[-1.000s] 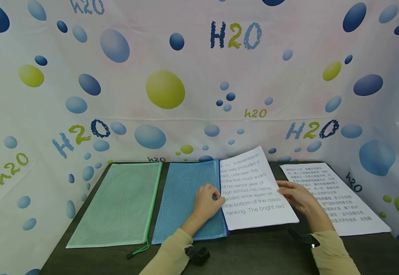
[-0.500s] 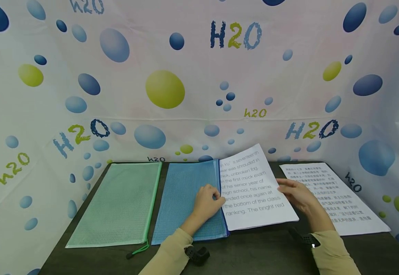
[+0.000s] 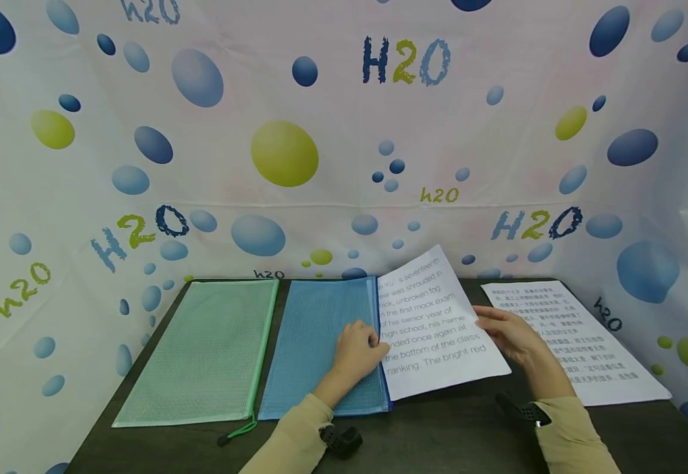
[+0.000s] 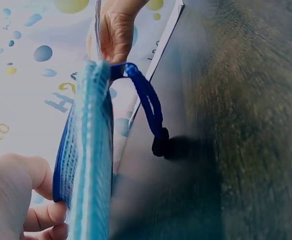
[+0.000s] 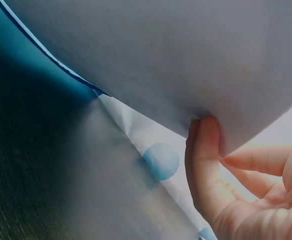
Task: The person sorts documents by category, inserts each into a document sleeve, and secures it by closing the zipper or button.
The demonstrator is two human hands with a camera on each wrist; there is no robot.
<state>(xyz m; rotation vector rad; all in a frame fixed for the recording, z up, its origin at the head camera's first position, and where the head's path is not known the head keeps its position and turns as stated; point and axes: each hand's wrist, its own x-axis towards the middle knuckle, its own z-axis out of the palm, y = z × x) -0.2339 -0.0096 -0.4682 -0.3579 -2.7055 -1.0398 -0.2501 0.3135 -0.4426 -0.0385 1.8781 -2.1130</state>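
Observation:
A blue mesh zipper pouch point(image 3: 308, 336) lies in the middle of the table, its dark blue zip edge toward the right. My left hand point(image 3: 355, 352) pinches that edge; in the left wrist view thumb and fingers hold one side of the pouch mouth, and a blue pull cord point(image 4: 148, 102) with a black end hangs beyond. Printed English sheets point(image 3: 432, 322) stick out of the mouth, tilted, their left edge hidden inside the pouch. At their right edge my right hand point(image 3: 512, 336) pinches the paper between thumb and fingers, also seen in the right wrist view.
To the left lies a green mesh zipper pouch point(image 3: 201, 349) with a green cord pull. Another stack of printed sheets point(image 3: 581, 342) rests at the right, partly behind the right hand. A patterned cloth point(image 3: 344, 131) hangs behind the dark table point(image 3: 438, 434).
The sheets have slid slightly left into the blue pouch and tilted a little more, their top corner shifting left. My right hand moved slightly left with them; my left hand stayed nearly still.

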